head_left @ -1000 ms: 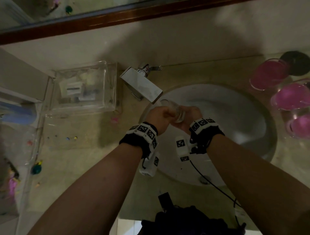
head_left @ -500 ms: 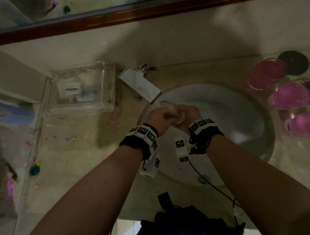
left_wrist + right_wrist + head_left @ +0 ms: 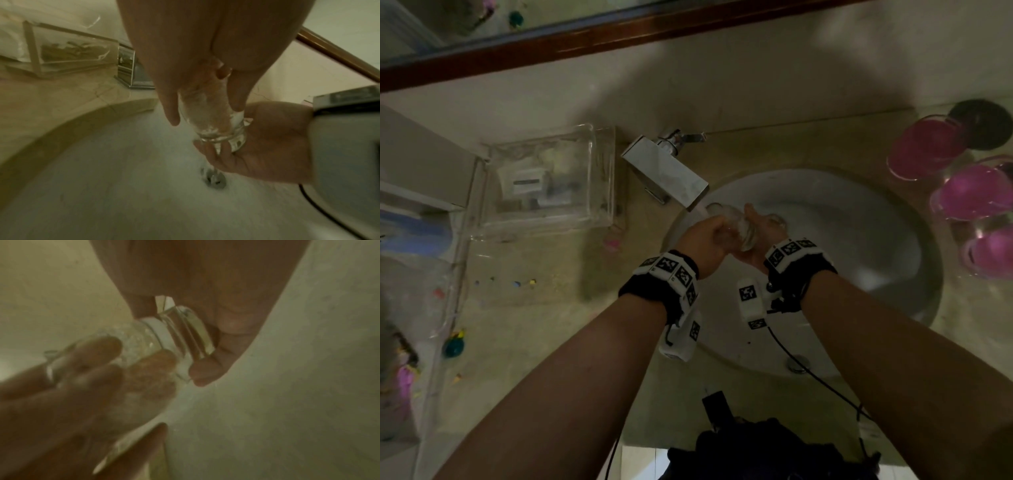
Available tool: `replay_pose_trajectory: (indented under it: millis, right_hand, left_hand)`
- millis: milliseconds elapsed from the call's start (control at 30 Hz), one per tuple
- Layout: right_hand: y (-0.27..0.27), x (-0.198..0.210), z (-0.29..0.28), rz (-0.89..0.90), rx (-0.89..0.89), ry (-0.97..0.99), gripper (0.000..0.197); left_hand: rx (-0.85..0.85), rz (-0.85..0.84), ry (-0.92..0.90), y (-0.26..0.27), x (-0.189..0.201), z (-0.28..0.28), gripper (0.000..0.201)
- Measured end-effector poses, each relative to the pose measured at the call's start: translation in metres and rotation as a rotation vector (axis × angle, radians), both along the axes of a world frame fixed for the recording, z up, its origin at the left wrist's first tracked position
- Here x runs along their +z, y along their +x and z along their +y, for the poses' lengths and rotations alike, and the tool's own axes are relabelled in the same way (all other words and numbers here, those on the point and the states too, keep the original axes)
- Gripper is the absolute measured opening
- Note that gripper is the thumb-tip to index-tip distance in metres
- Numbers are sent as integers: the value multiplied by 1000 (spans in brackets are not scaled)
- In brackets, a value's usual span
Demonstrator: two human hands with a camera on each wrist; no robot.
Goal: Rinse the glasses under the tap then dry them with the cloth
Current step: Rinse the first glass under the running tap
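Near edge of the worktop [image 3: 558,322]: both forearms reach over the white basin [image 3: 893,240], wrist straps with markers on each. Left hand [image 3: 703,245] has fingers curled round the clear glass [image 3: 739,228], some fingers seemingly inside it, likely rubbing the inner wall. Right hand [image 3: 763,228] grips the thick base of the glass, thumb and fingers wrapped around it. The glass is held tilted, nearly sideways, over the basin, mouth toward the left, right under the spout. Drain [image 3: 213,178] sits below the hands.

Farther: square chrome tap [image 3: 664,171] at the basin's far left, water running from it onto the glass. Clear plastic box [image 3: 548,185] left of the tap. Far right on the worktop, three glasses with pink inside [image 3: 924,147], a dark round lid [image 3: 983,125] behind them.

Step in hand, by my read: rinsing the first glass; drying not yet begun. No cloth is visible. Next move calls for tipping the water out, a firm hold on the wet, slippery glass, then finding the cloth.
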State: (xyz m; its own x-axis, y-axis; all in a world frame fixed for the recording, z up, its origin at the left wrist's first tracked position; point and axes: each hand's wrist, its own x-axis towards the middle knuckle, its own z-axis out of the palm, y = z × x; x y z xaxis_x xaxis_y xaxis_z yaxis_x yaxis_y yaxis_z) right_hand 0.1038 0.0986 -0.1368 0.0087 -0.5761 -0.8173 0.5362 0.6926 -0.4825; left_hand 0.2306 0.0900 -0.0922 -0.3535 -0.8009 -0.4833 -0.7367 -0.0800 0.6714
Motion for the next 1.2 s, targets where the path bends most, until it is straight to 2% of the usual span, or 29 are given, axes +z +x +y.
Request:
replay_pose_trajectory:
  millis: [33,100,167,200,267,400,500,667,733,800,933,1033,1100,1200]
  right_hand:
    - [-2,0,0,-42,-15,20,33]
    - [-4,1,1,-117,-24,49,35]
    - [-2,-4,2,-98,-23,31,34]
    - [-1,-5,2,-53,-32,42,30]
    - [1,1,0,-118,-49,68,18]
    - [1,0,-4,-79,-51,64,32]
    - [-2,-1,-3,-187,-89,55,41]
    - [3,3,-7,-186,-53,-11,26]
    - [3,2,-9,-122,-27,7,33]
    - [1,0,-8,-146,-61,22,36]
    - [1,-3,-7,-190,-109,67,37]
    - [5,-3,-3,-149,-84,22,28]
    - [7,-2,-3,-138,-66,23,28]
    - [3,-3,-3,-226,-139,76,35]
  left_hand:
    - [-7,-16,-14,1,0,-1,12]
    - [8,-36,-49,1,0,-2,12]
    - [55,-29,-60,1,-1,-2,12]
    - [76,-24,-56,1,-1,-2,12]
    - [87,0,-40,0,-3,-1,16]
    - [30,28,-24,-3,-1,-2,18]
    - [59,-1,-65,-4,2,-5,15]
    - [73,-18,-117,-4,0,-2,22]
    - [30,-16,-99,-3,-1,-1,26]
    - [-5,-47,-91,-2,-2,-2,24]
    - [67,-81,-132,0,-1,-6,17]
    - [104,-29,-91,1,0,-6,22]
    - [46,-21,-49,1,3,-6,27]
    - [-4,-19,-54,-1,7,-7,22]
